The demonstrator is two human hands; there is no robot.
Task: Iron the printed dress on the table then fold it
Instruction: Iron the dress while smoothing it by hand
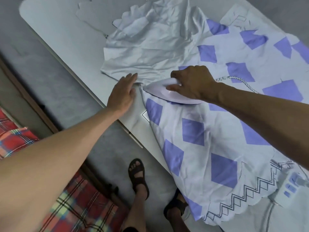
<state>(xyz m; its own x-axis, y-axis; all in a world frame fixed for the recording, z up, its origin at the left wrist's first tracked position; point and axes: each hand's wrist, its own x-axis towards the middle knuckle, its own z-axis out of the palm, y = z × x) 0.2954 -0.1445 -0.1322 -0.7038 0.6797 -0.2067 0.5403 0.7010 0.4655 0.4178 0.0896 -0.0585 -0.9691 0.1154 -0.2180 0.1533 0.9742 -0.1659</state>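
Iron [167, 95] handle covered by right hand [192, 82]; cord [237, 79] vanishes behind the forearm. Dress [200, 131] cut off at right frame edge. Plaid cloth [80, 206] blurred, cropped bottom-left.

The iron [172, 93] sits on the dress [209, 131] spread over the table [58, 30], left hand [122, 96] beside it, apparently on the dress too.

Lower left: red plaid cloth [80, 205], bordered by a dark wooden frame [36, 106] running diagonally. Grey floor [70, 101] lies beside the frame. Two dark brown strapped sandals are worn: left sandal [138, 178] fully visible, right sandal [175, 205] partly hidden.
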